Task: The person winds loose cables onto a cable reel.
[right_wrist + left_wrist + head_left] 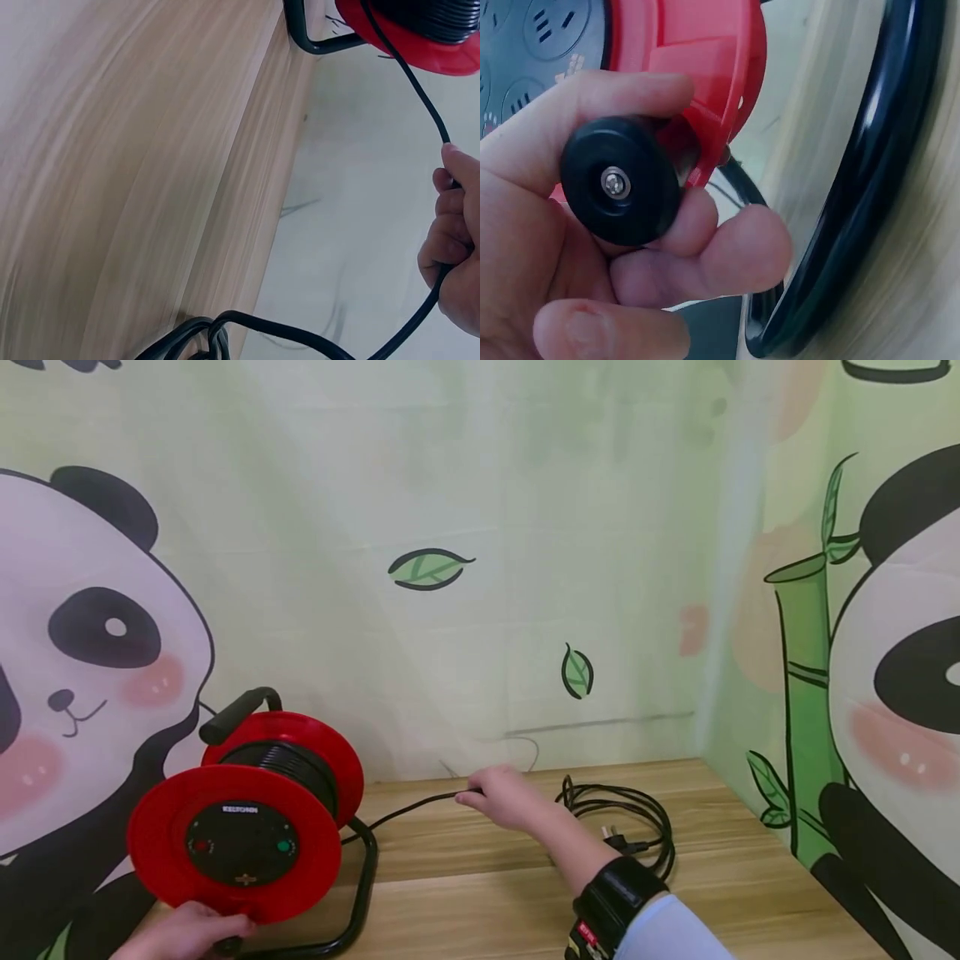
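A red cable reel (247, 827) with a black socket face stands in a black tube frame (360, 893) on the wooden table (480, 893), at the left. My left hand (187, 933) grips the reel's black crank knob (621, 180) at the lower rim. A black cable (408, 810) runs from the drum to my right hand (506, 797), which holds it in curled fingers (450, 225). Beyond that hand the cable lies in loose loops (622, 818) ending in a plug (617, 838).
A panda-and-bamboo backdrop (480, 568) closes off the back and right side of the table. The reel's carry handle (236, 714) sticks up at the top. Bare wood lies in front of the loops.
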`<control>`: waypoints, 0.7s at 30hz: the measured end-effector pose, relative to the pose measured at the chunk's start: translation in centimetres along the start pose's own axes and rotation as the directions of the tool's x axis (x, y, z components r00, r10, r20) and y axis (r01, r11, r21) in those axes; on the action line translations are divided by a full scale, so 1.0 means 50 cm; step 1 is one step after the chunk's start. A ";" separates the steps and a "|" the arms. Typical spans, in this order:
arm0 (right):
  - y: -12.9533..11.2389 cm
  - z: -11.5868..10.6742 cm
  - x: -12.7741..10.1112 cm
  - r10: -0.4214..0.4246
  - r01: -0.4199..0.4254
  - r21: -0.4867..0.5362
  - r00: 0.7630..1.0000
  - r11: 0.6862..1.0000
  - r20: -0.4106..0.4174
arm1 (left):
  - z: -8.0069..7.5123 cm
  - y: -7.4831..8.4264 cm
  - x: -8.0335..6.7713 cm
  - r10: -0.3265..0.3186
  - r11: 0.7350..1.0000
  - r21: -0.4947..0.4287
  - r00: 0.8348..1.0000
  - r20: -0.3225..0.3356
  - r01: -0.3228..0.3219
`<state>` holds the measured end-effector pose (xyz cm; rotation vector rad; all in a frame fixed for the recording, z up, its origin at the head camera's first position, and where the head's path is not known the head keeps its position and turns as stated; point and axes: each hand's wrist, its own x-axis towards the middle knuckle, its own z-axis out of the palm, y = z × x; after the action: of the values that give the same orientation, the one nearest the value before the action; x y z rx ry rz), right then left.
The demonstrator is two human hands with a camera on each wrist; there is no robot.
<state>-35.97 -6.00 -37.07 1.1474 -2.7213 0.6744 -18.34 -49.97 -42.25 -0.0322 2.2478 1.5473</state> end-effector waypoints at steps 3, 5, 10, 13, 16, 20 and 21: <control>-0.009 0.004 0.004 -0.019 0.019 0.021 1.000 1.000 0.002 | -0.010 -0.006 -0.006 -0.009 1.000 -0.001 1.000 -0.023 0.009; -0.015 0.005 0.007 -0.029 0.029 0.035 1.000 0.999 0.008 | -0.016 -0.010 -0.010 -0.002 1.000 -0.010 0.999 -0.038 0.002; -0.030 0.009 0.015 -0.039 0.037 0.057 0.999 0.998 0.036 | -0.030 -0.016 -0.022 0.035 0.996 -0.078 0.998 -0.049 -0.039; -0.039 0.015 0.019 -0.050 0.047 0.065 0.998 0.997 0.048 | -0.032 -0.015 -0.032 -0.001 0.998 -0.061 0.996 -0.093 -0.005; -0.047 0.024 0.024 -0.068 0.064 0.074 0.996 0.995 0.054 | -0.032 -0.012 -0.044 -0.053 0.999 -0.006 0.986 -0.159 0.053; -0.057 0.036 0.031 -0.080 0.075 0.092 0.996 0.993 0.051 | -0.031 -0.005 -0.055 -0.106 0.993 0.021 0.960 -0.259 0.115; -0.059 0.039 0.032 -0.078 0.073 0.098 0.996 0.993 0.050 | -0.030 -0.003 -0.056 -0.119 0.992 0.014 0.950 -0.290 0.129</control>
<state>-34.90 -9.73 -37.31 1.3015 -2.6998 0.7819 -16.20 -51.93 -40.96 -0.4081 2.4376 1.5205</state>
